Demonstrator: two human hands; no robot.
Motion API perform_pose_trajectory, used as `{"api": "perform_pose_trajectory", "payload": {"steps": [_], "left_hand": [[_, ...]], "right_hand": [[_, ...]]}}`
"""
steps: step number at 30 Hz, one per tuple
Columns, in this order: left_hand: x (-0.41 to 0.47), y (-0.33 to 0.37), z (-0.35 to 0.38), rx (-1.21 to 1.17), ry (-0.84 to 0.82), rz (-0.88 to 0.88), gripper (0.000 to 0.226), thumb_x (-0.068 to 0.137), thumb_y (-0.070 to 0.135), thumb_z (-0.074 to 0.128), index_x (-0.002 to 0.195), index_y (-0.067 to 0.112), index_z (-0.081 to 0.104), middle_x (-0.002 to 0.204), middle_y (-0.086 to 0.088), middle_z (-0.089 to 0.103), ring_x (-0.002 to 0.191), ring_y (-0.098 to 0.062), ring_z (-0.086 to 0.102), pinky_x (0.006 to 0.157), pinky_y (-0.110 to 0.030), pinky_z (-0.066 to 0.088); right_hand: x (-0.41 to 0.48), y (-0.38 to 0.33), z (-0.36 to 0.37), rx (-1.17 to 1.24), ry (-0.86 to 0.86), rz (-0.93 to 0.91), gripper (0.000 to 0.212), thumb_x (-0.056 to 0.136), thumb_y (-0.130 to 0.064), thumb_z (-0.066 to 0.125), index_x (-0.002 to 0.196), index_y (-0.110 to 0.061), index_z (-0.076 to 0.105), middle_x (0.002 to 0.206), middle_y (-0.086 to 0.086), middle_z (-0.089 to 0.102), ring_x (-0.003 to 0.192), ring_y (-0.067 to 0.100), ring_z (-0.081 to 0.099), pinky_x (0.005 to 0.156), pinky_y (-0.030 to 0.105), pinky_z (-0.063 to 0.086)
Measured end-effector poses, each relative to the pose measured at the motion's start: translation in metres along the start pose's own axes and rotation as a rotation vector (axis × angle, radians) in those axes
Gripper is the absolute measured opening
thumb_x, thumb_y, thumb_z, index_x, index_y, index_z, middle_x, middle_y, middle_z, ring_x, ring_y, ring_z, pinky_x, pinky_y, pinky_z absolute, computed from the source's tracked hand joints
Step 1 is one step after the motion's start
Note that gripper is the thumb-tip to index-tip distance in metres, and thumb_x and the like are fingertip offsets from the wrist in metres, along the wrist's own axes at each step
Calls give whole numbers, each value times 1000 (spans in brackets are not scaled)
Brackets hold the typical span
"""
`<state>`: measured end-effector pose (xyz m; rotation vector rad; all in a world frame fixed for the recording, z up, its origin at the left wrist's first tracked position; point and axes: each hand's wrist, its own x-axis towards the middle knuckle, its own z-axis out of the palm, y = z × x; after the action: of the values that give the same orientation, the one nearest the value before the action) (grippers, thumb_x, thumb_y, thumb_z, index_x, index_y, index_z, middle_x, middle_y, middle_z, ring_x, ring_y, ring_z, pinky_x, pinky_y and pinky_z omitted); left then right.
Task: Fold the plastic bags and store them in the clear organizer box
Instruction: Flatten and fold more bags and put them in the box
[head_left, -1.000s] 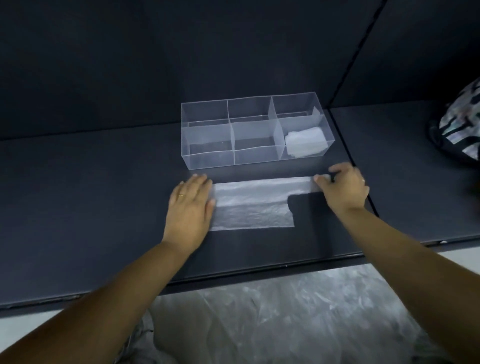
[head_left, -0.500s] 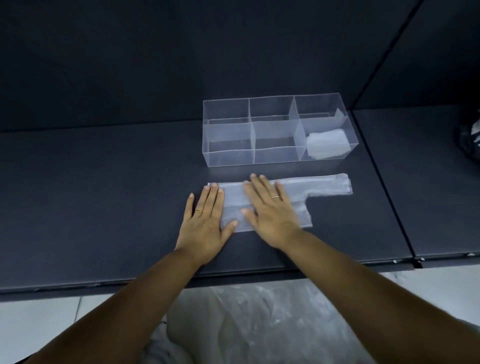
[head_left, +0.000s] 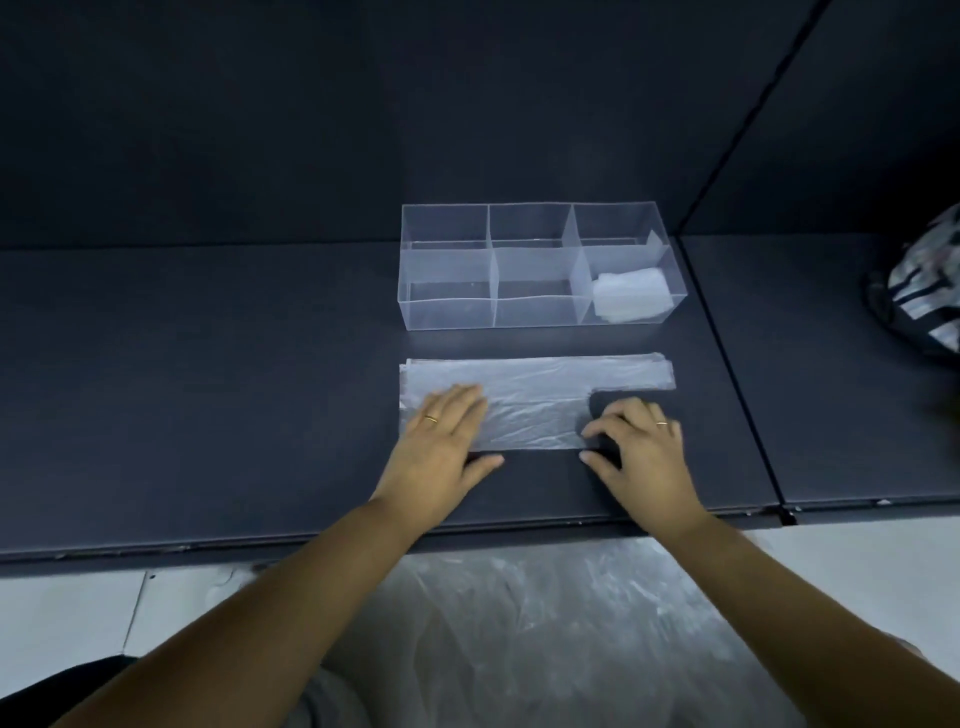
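Observation:
A translucent plastic bag (head_left: 535, 397) lies flat on the dark table, folded into a long strip with its handle reaching right. My left hand (head_left: 441, 441) presses flat on the bag's left end. At the bag's near right corner my right hand (head_left: 639, 447) has its fingers bent, the fingertips touching the bag's edge. Behind the bag stands the clear organizer box (head_left: 447, 312) with several compartments. A folded white bag (head_left: 631, 293) sits in its front right compartment.
The dark table (head_left: 208, 389) ends in a front edge close to me, and a seam runs down its right side. A patterned bag (head_left: 924, 291) lies at the far right. More crumpled plastic (head_left: 545, 623) rests on my lap below the table edge.
My right hand has slid from the middle of the bag to its near right corner and its fingers have curled. My left hand stays pressed on the left end.

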<state>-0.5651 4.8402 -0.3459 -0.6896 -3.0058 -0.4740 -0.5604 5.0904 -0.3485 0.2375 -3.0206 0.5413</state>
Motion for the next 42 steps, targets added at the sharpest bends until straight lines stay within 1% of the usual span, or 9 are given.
{"api": "perform_pose_trajectory", "payload": {"steps": [4,8,12,16,19,21,25,33,42], "left_hand": [[0,21,16,14,-142,-15,77,93,56,43,151,10,19,159,-4,15,147,-17,9,117,-26,-10],[4,32,22,6,-83,-120,70,95,52,45,149,12,27,157,-2,23,145,-17,18,118,-29,2],[1,43,13,-21,161,-44,29,65,10,86,92,11,75,96,-2,73,83,-22,69,84,-31,54],[-9,55,7,34,120,-9,37,43,-4,84,58,18,59,54,7,56,49,-18,52,62,-22,48],[-17,65,5,53,73,29,32,45,3,85,60,21,64,54,9,59,51,-17,55,63,-22,50],[-19,66,2,23,48,14,25,52,8,85,63,22,67,57,10,62,54,-16,58,66,-23,51],[-18,44,-4,-239,-33,-121,12,88,20,65,96,18,74,94,5,73,89,-17,63,85,-27,45],[-10,-18,-18,-715,-61,-599,9,86,20,70,88,12,76,84,6,71,73,2,61,69,-8,40],[-15,7,-16,-96,245,-609,11,84,13,67,95,11,69,97,-12,64,90,-35,58,76,-40,47]], "right_hand": [[7,-10,4,96,-40,164,4,85,-14,70,82,-17,71,96,1,54,96,22,50,78,28,26],[13,-13,-7,105,-226,182,14,93,-12,56,83,-15,66,101,3,54,103,24,49,88,31,34],[-6,-4,-36,313,-250,228,22,90,-8,58,72,-22,59,96,1,52,97,25,54,94,38,43],[-30,-3,-50,159,-89,174,46,77,-43,73,115,-34,50,120,-18,38,118,1,31,105,26,11],[-38,-17,-41,16,-192,-76,85,67,-53,76,140,-35,35,138,-20,35,134,-1,19,112,28,-12],[-36,-22,-26,-85,-224,-133,72,73,-42,75,137,-32,45,136,-17,47,136,6,29,114,32,-5],[-20,-11,-22,255,-111,199,6,81,-23,73,86,-25,71,89,-9,69,103,16,57,97,30,33],[-10,14,-20,740,-71,570,16,85,-13,71,70,-11,65,73,-9,69,69,-5,61,63,-2,40],[6,-2,-1,483,81,731,11,88,-23,65,83,-16,72,85,2,71,81,21,64,72,26,46]]}}
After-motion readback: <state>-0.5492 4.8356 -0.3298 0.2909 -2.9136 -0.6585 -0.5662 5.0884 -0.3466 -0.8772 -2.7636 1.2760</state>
